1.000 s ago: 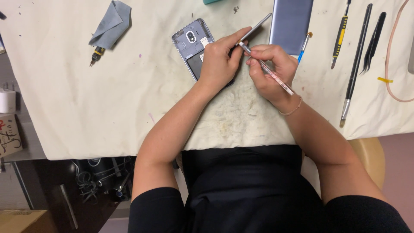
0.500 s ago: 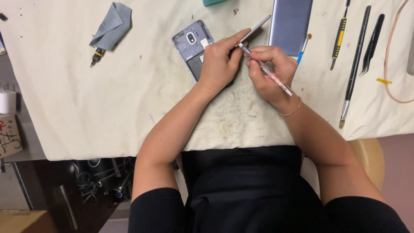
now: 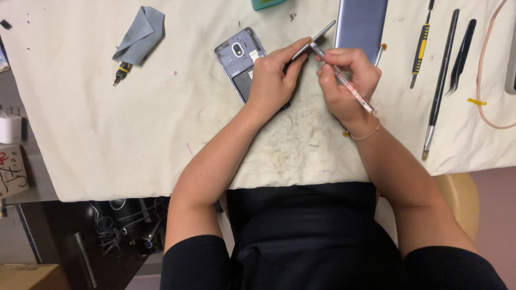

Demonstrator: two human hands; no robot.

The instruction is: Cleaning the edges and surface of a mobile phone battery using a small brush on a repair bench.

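Worktable: stained white cloth [image 3: 134, 139]. Opened phone [image 3: 239, 56], back cover [image 3: 361, 21] removed and lying to the right, internals exposed. Left hand [image 3: 271, 80] rests on the phone, pinching a metal rod [image 3: 314, 38]; right hand [image 3: 346, 80] pinches a slim screwdriver [image 3: 349, 88]. Reassembly outstanding.

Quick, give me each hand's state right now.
Left hand: closed, pinching a grey tool above the opened phone.
Right hand: closed on a thin pen-like tool.

Only sign-ish thing here is a pale card [image 3: 12, 172] with red and black markings, sitting off the left edge of the cream work cloth [image 3: 107, 134], just below a small white box [image 3: 9, 129].
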